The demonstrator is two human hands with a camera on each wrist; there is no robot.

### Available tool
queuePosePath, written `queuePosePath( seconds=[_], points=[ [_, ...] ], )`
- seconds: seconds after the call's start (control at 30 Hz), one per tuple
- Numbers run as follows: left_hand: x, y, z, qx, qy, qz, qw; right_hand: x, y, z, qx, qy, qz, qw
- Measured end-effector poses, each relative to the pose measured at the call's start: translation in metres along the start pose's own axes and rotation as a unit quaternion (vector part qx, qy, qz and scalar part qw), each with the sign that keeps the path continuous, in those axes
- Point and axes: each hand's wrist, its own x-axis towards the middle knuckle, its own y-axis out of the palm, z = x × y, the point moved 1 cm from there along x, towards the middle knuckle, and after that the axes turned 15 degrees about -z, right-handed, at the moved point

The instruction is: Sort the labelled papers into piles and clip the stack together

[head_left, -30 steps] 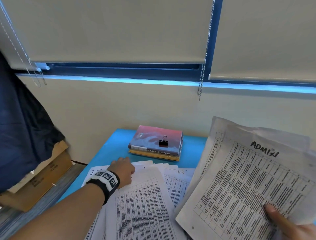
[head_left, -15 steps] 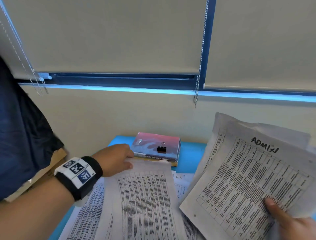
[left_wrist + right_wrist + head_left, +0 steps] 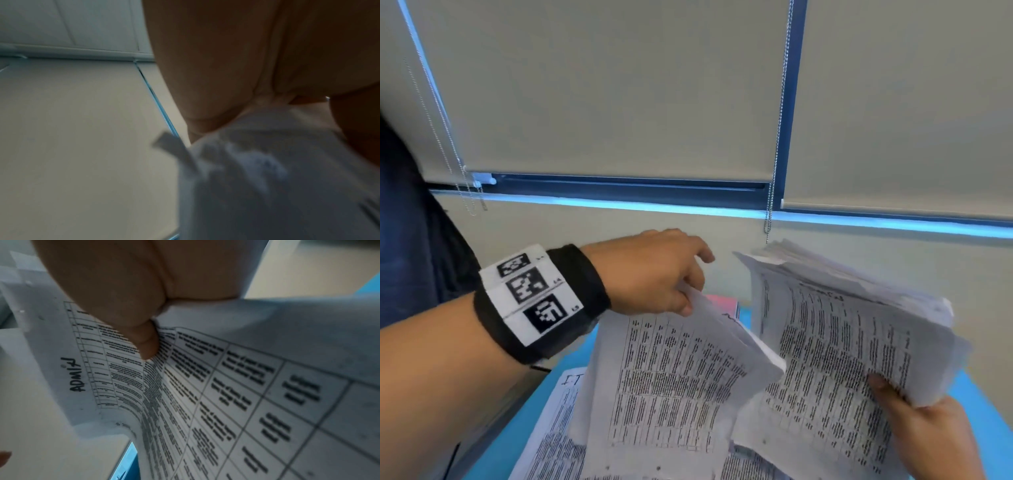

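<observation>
My left hand [image 3: 654,274] pinches the top edge of a printed sheet [image 3: 671,383] and holds it up off the blue table [image 3: 517,435]. In the left wrist view the same sheet [image 3: 267,178] is a blur below the fingers [image 3: 205,97]. My right hand [image 3: 928,435] grips a thick stack of papers [image 3: 842,359] at its lower right, thumb on top. The right wrist view shows the thumb [image 3: 144,340] pressing the top sheet [image 3: 226,402], which is labelled ADMIN. More sheets, one marked IT [image 3: 558,428], lie flat on the table. The binder clip is hidden.
A corner of a pink book [image 3: 722,303] shows behind the raised sheet. Roller blinds [image 3: 619,85] and a bead chain [image 3: 774,171] hang on the wall beyond the table. Dark cloth [image 3: 407,240] hangs at the left.
My left hand has risen from the papers on the table, lifting one sheet by its top edge toward the stack. The stack in my right hand has tilted up and moved left.
</observation>
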Motion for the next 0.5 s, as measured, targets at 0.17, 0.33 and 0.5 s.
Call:
queuePosePath(
  seconds=[0.17,0.33,0.5],
  points=[
    [0.008,-0.015,-0.012,-0.080,-0.013,-0.057,0.995,-0.004,0.004,0.008,0.038,0.006,0.031,0.999],
    [0.026,0.011,-0.030,-0.026,0.055,-0.088,0.994,-0.026,0.021,0.009,0.034,-0.023,0.136,0.990],
    [0.029,0.025,-0.035,-0.015,0.023,-0.087,0.996,-0.040,0.026,0.014,0.046,-0.041,0.218,0.974]
  ],
)
